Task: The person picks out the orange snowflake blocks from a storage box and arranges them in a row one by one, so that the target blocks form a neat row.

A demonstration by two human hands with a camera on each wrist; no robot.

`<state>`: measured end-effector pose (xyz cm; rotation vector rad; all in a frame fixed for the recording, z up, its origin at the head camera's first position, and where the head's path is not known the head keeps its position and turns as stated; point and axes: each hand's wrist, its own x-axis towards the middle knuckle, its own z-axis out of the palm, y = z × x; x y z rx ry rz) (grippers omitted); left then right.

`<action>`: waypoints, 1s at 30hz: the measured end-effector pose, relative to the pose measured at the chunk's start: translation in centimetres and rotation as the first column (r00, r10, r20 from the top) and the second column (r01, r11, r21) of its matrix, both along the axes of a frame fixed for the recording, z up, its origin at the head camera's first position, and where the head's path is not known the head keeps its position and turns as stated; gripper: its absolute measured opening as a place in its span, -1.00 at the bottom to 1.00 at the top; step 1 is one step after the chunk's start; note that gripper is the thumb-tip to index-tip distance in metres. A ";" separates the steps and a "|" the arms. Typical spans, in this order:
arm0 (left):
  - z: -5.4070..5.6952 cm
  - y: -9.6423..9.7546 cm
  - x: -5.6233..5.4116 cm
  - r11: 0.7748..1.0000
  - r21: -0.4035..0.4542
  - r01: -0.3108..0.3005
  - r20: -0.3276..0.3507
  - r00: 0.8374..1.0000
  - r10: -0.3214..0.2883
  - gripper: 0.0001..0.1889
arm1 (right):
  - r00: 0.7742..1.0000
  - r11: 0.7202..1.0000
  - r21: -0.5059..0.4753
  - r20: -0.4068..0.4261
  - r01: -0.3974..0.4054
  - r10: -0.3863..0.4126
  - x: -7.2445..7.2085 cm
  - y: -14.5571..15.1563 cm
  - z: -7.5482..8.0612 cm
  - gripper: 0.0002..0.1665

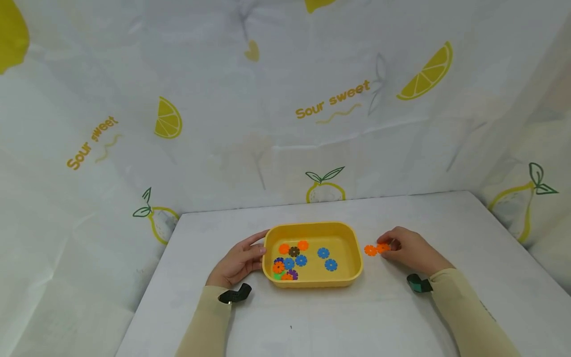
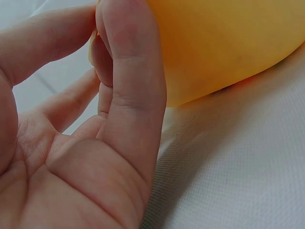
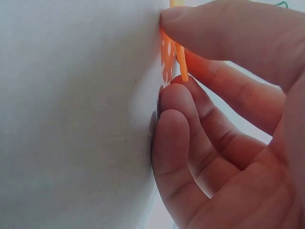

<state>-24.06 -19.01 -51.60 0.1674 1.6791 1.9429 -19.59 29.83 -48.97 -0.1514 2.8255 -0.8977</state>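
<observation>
A yellow plastic tray point(image 1: 343, 243) stands on the table with several notched snowflake discs in it, mostly heaped toward its left. My left hand point(image 1: 238, 263) grips the tray's left rim; in the left wrist view its fingers point(image 2: 131, 71) bend against the yellow wall. To the right of the tray, my right hand point(image 1: 408, 250) pinches an orange snowflake disc point(image 1: 382, 247) between thumb and fingers. Another orange snowflake disc point(image 1: 370, 250) is right beside it, toward the tray. From the right wrist, the pinched disc point(image 3: 183, 64) appears edge-on, with the fingertips close to the tabletop.
Blue discs point(image 1: 331, 265), a brown disc point(image 1: 294, 252) and orange discs point(image 1: 303, 245) lie inside the tray. A white cloth covers the table point(image 1: 312, 322). Behind it hangs a lemon-printed curtain point(image 1: 267, 119). Dark straps point(image 1: 235, 293) sit at both wrists.
</observation>
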 end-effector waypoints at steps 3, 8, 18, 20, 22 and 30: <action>-0.1 -0.3 -0.1 1.000 0.003 -0.002 -0.008 1.000 0.002 -0.37 | 1.000 1.000 -0.004 -0.011 -0.013 0.013 -0.1 -0.2 0.3 -0.61; -0.2 -0.5 -0.2 1.000 0.006 -0.003 -0.017 1.000 0.003 -0.37 | 0.999 0.999 -0.015 -0.041 -0.030 0.029 0.0 -0.2 0.6 -0.57; -0.3 -0.4 -0.1 1.000 -0.009 0.016 -0.019 1.000 -0.016 -0.39 | 0.980 0.986 -0.009 -0.107 -0.168 0.166 -1.8 -4.9 5.0 -0.58; -0.3 -0.5 -0.1 1.000 -0.007 0.023 -0.026 0.999 -0.023 -0.39 | 0.968 0.976 -0.001 -0.123 -0.219 0.217 -2.5 -6.8 6.2 -0.61; -0.3 -0.6 -0.2 1.000 -0.001 0.031 -0.029 0.999 -0.031 -0.38 | 0.954 0.963 0.009 -0.128 -0.270 0.269 -3.2 -8.9 7.0 -0.62; -0.2 -0.8 -0.1 0.999 0.014 0.037 -0.040 0.999 -0.036 -0.38 | 0.892 0.885 0.141 -0.028 -0.444 0.452 -4.9 -17.1 7.4 -0.65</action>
